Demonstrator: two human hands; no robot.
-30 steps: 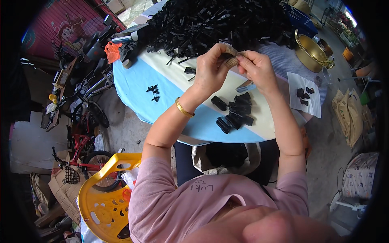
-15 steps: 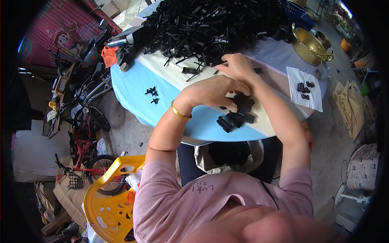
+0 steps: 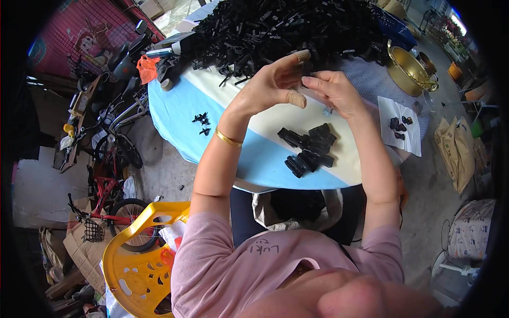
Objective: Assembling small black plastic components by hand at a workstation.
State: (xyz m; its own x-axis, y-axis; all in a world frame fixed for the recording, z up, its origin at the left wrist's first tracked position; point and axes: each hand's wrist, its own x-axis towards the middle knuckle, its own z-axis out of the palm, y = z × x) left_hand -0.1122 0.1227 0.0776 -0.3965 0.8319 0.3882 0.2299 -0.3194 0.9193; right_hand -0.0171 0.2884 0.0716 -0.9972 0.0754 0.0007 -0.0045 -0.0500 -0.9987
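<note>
Soft, even daylight falls on the tablecloth (image 3: pixel 183 127), brightest toward the top where the pale ground (image 3: pixel 172 15) washes out, while a white glare burns at the upper right and the left side, around the bicycle (image 3: pixel 108 185), sinks into dimness. The pile of black pieces (image 3: pixel 275 34) swallows most detail except small glints, and highlights shine on the gold pan (image 3: pixel 398 74) and bracelet (image 3: pixel 228 138). Fisheye distortion bends the outer scene into a black rim, the lower right edge is blurred, and the fingertips' dark gap reads poorly.
</note>
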